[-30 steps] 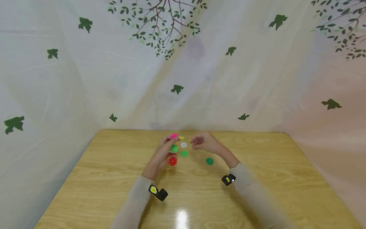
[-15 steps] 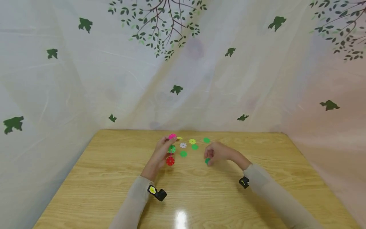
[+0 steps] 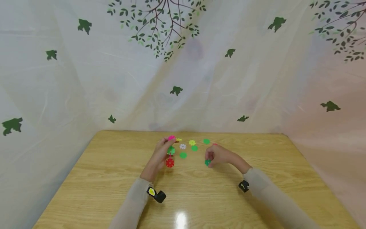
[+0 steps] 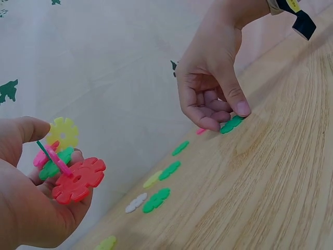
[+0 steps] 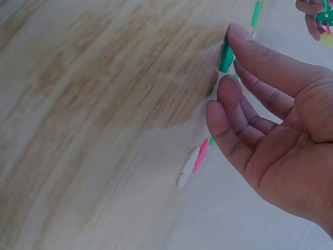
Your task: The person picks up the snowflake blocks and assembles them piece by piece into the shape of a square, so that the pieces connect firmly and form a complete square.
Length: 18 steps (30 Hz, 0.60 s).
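My left hand (image 3: 157,152) holds a joined cluster of notched, flower-shaped plastic discs above the table. In it I see a red disc (image 4: 80,182), a pink disc (image 3: 171,138), a green disc (image 3: 171,150) and a yellow disc (image 4: 63,133), slotted into one another at angles. Farther right, my right hand (image 3: 219,154) is down at the tabletop, pinching a dark green disc (image 5: 226,57). Its thumb is on one edge of that disc, and curled fingers are at the other side. The fingers partly cover this disc in the head view.
Loose discs lie on the wooden table (image 3: 183,187) between and beyond the hands: a white disc (image 3: 183,146), a yellow disc (image 3: 192,142) and several green discs (image 3: 183,155). A pink disc (image 5: 201,155) and another white disc (image 5: 187,167) lie past the right hand. Behind hangs a printed cloth (image 3: 137,95).
My right hand has moved right and nearer, away from the cluster, down to the dark green disc, where it has stayed for the last half second. The left hand keeps the cluster nearly still.
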{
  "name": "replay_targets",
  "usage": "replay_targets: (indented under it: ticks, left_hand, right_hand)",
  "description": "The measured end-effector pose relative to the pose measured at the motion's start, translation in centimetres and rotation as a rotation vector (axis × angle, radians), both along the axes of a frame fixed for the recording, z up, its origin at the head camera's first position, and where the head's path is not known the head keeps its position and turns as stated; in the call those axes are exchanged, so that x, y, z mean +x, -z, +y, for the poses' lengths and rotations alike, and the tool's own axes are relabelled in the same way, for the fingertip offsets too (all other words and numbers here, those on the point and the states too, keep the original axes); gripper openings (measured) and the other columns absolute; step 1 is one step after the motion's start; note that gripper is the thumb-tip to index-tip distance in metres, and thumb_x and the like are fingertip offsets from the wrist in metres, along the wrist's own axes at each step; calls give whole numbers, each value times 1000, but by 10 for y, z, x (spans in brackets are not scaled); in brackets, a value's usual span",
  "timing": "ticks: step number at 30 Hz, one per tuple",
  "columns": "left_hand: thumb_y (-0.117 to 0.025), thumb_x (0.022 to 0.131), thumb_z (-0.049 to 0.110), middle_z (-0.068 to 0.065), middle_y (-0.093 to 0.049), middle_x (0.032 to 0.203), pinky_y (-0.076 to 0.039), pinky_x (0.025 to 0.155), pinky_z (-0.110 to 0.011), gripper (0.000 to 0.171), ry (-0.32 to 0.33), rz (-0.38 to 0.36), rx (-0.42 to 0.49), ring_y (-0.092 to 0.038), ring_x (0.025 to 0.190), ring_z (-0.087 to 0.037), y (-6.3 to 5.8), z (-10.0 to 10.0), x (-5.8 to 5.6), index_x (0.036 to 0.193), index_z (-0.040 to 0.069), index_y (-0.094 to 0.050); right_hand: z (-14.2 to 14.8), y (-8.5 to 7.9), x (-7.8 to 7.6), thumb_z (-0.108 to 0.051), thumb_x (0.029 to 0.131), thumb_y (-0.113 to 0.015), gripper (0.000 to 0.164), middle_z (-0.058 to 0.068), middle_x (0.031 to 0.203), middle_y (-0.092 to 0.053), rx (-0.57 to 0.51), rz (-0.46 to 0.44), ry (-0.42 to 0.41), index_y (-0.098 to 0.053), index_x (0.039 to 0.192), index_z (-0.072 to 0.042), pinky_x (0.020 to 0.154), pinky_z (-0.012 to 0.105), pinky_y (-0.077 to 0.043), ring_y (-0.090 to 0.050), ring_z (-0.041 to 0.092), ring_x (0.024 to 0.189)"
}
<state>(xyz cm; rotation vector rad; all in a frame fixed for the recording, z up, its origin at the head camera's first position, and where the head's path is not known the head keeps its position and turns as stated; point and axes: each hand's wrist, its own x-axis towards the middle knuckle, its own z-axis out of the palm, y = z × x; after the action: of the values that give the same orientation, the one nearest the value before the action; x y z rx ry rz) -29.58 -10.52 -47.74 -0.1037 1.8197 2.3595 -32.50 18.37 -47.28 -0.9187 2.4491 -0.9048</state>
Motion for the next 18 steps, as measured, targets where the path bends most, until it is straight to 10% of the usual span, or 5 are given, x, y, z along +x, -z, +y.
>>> replay_targets:
  ticks: [11, 18]
  left_hand:
    - [-57, 104, 22, -2, -67, 109, -42, 49, -14, 18, -25, 15, 27, -46, 56, -2, 0, 4, 1, 115, 8, -54]
    - [-57, 104, 26, 3, -67, 108, -44, 52, -15, 26, -5, 8, -7, -47, 63, -3, 0, 4, 1, 122, 8, -53]
  right_hand:
    - [-7, 1, 1, 10, 73, -84, 26, 10, 81, -65, -18, -19, 53, -65, 89, 2, 66, 21, -50, -57, 11, 74]
    - [-23, -7, 1, 6, 89, -72, 10, 13, 83, -66, -162, 0, 83, -64, 96, 6, 63, 23, -55, -59, 10, 71]
